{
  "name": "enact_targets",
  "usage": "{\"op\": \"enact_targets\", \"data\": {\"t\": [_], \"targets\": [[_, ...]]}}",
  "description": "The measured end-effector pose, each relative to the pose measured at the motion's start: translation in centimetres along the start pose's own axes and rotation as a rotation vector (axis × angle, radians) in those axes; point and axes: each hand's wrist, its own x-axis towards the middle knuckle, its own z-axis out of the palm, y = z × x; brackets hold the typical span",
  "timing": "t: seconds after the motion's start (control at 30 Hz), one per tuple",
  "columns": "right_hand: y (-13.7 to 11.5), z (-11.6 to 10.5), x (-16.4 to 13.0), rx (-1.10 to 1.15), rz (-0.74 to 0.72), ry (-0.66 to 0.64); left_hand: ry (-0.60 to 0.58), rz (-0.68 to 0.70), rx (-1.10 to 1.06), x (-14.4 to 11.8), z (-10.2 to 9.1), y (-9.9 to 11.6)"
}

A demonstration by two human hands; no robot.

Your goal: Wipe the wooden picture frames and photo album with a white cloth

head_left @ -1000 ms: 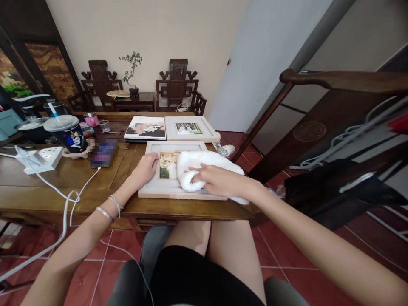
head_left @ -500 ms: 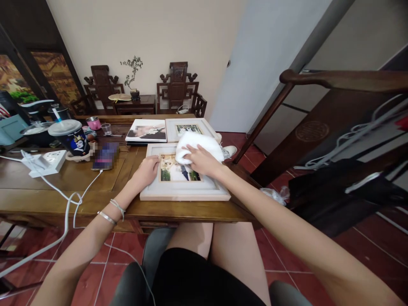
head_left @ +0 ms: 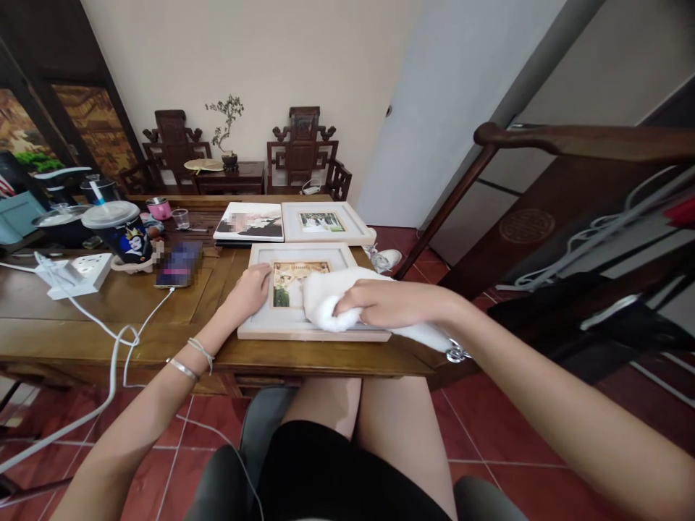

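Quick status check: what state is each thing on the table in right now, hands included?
Left hand: flat on the near picture frame's left edge.
Right hand: gripping the white cloth.
White cloth: bunched, pressed on the glass.
Near picture frame: lying flat, partly covered.
Far picture frame: flat, uncovered.
Lidded cup: upright, straw in.
Phone: cable plugged in.

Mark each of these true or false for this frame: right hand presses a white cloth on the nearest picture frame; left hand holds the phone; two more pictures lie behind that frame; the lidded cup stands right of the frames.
1. The right hand presses a white cloth on the nearest picture frame. True.
2. The left hand holds the phone. False: it rests on the frame's left edge.
3. Two more pictures lie behind that frame. True.
4. The lidded cup stands right of the frames. False: it stands left.
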Motion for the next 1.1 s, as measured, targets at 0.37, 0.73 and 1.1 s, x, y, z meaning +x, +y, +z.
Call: {"op": "enact_targets", "data": {"t": [0.37,0.73,1.1], "targets": [[4.0,0.9,9.3,-0.446,0.209,0.340,-0.036,-0.041,0.001,-0.2,-0.1,0.2],[-0.8,2.0,3.5,-0.236,0.045,0.069,-0.055,-0.044,0.017,0.0,-0.6,0.8],[-1.3,3.0,4.6,-0.194,0.127,0.205,-0.050,-0.004,0.025,0.0,-0.4,0.4]]}}
